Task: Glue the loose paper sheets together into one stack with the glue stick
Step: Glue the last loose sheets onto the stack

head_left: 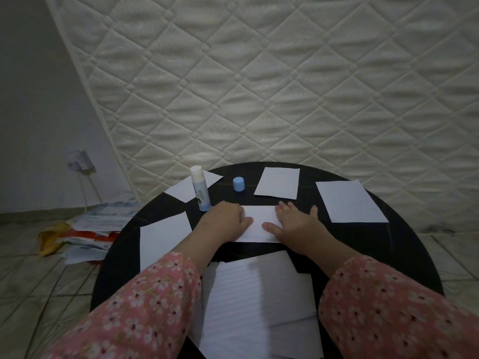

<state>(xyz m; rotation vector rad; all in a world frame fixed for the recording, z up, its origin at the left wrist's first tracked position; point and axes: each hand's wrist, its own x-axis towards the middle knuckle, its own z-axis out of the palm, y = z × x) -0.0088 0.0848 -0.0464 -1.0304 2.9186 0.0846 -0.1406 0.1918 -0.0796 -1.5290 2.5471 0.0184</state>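
Pressing the center sheet [259, 224] flat, left hand [225, 218] and right hand [295, 226]

Table [404, 229] is black and a bit glossy, smooth top. The sheets [348, 202] are matt lined paper. Glue stick [200, 189] and its blue cap [238, 184] look like smooth plastic. Sleeves [145, 307] are floral cloth, mattress [285, 86] behind is quilted fabric, floor [39, 281] is tile.

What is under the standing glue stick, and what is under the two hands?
The glue stick stands uncapped on the black table, overlapping a paper sheet's edge. Left hand and right hand press a middle sheet; whether more sheets lie beneath it cannot be seen.
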